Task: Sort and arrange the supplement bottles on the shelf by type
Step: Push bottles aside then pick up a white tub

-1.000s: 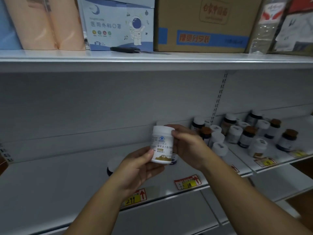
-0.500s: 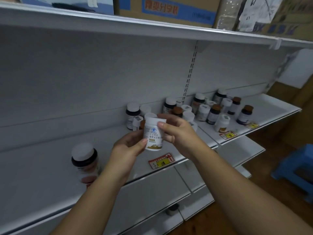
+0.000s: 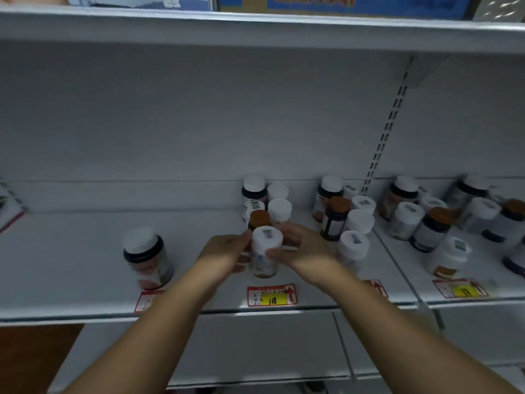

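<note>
The fingers point(image 3: 279, 253) of both hands curl round a white bottle point(image 3: 264, 253), the left hand point(image 3: 227, 251) on its left flank and the right hand point(image 3: 304, 248) on its right, thumb across the label; neither hand is spread flat.

The white bottle stands upright at, or just above, the board of the shelf point(image 3: 71, 265), near the front edge and directly behind the red price tag point(image 3: 272, 294) (contact with the board is hidden by blur). The step in hand appears to be placement: the bottle is being settled in front of a small cluster. The next move probably calls for a release that leaves it standing, then a reach for another bottle of the same kind.

Largest to smallest:

- Shelf: flat, pale painted metal, smooth and matt, with a slotted upright behind the white bottle to its right.
- Dark jar point(image 3: 147, 258): broad cylinder well to the left of the white bottle, glossy dark wall, white cap, reddish label.
- White-capped bottles point(image 3: 353, 247): opaque plastic cylinders just right of the white bottle, ranked towards the back.
- Brown-capped bottle point(image 3: 260, 218): a rounded amber lid touching or just behind the white bottle.
- Price tag: a thin card, red border, yellow patch.
</note>
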{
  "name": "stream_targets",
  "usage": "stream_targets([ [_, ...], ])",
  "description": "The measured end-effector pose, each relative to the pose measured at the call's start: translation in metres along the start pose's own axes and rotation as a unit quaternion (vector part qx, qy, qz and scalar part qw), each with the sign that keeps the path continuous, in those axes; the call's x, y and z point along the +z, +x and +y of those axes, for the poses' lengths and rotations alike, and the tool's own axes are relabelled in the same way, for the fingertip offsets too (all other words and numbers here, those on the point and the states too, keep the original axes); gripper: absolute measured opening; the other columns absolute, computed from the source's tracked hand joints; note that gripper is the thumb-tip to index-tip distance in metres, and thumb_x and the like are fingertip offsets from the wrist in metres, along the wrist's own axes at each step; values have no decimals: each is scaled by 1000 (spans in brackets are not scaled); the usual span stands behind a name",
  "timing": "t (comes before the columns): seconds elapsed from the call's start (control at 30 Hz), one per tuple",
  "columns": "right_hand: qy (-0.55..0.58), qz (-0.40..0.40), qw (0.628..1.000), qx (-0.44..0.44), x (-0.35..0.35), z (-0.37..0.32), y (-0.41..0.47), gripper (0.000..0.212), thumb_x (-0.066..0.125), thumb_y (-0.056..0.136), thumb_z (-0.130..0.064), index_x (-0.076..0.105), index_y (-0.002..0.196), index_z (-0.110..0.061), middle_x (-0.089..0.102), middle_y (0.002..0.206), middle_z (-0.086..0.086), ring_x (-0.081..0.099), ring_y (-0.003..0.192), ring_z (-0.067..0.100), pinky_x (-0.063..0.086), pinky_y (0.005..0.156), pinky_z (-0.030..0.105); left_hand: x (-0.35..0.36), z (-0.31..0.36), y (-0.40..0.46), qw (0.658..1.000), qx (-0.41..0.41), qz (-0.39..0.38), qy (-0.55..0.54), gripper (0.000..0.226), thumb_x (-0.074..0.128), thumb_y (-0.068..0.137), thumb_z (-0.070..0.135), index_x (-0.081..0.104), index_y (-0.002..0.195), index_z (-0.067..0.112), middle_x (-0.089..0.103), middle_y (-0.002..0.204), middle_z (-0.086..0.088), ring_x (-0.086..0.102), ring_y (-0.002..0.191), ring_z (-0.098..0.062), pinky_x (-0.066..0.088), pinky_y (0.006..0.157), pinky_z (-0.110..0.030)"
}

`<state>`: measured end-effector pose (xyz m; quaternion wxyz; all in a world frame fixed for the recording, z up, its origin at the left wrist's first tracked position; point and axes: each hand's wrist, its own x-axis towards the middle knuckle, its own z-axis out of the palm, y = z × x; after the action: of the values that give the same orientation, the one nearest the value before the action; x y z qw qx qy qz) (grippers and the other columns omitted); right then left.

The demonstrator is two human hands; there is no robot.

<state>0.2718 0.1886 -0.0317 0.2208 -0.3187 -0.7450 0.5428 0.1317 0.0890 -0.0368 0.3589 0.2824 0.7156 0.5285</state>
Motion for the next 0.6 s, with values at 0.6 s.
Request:
stream_targets([
  [0.6,-145,50,980,-128,-9,-4,25,33,61,81,-47,57,109,-30,54,85,-14,50,71,-4,45,65,23,-4,-7,0,987,11,96,132,42,61,84,42,58,118,17,60,103,3,58,93,-15,49,82,-30],
])
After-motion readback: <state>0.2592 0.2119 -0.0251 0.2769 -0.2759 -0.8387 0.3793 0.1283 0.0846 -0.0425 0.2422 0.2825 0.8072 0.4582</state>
